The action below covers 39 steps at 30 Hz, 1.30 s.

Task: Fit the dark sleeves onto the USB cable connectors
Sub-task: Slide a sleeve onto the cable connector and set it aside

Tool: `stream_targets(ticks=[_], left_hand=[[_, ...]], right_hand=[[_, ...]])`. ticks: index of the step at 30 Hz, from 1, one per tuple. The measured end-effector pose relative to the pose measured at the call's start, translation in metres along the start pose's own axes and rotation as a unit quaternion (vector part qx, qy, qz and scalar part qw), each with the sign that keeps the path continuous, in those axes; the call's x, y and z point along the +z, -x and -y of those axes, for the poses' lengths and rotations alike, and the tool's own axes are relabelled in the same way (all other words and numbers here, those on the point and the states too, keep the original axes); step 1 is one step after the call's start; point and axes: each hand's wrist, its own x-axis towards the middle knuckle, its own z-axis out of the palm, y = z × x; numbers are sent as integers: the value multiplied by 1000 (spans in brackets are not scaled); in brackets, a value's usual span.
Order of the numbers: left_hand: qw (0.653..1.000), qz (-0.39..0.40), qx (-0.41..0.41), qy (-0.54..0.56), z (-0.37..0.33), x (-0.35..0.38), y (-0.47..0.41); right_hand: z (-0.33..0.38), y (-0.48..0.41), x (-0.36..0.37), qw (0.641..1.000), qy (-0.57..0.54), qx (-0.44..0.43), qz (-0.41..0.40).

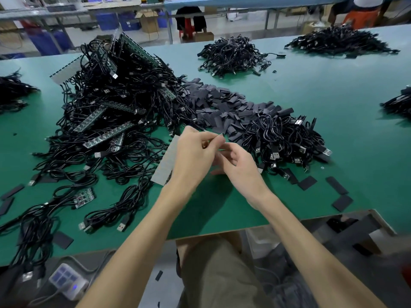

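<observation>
My left hand (195,152) is raised over the middle of the green table (333,96). Its thumb and fingers pinch a small dark piece (220,134) whose tip pokes out above the fingertips; I cannot tell if it is a sleeve or a connector. My right hand (239,167) is just right of it with fingers curled toward the same spot, and anything it holds is hidden. A heap of flat dark sleeves (222,105) lies behind the hands. A bundle of black USB cables (289,138) lies to the right.
A large tangle of black cables with green circuit boards (111,103) fills the left. A grey strip (165,161) lies under my left wrist. Loose sleeves (307,182) lie front right. More cable piles (231,54) lie at the back. A power strip (66,281) sits below the table edge.
</observation>
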Motion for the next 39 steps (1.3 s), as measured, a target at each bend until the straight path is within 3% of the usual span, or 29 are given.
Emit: stream_targets(ticks=[4,11,15,18,21,23,25,28,39], left_hand=[[996,34,-32,75,-9,12,-9],[974,131,-89,159,-7,20,-10],[983,62,-79,152,4,19,-17],[996,39,-38,76,19,20,-24],[992,105,53,-34,24,29,-29],[983,155,88,-37,25,34,-34],[968,203,118,-87,31,39,-41],[920,246,154,-264,37,44,-42],[947,108,139,-267,34,37,-25]], right_hand=[[2,-1,2,1000,8,-12,9],[3,1,-2,999,-20,-7,-48],[3,1,-2,998,-34,3,-46],[4,2,-1,999,-45,13,-20],[4,1,1,999,-26,21,-18],[5,1,1,999,-23,24,-25],[5,1,1,999,-23,22,-29],[5,1,0,999,-18,22,-27],[4,1,1,1000,-12,9,-13]])
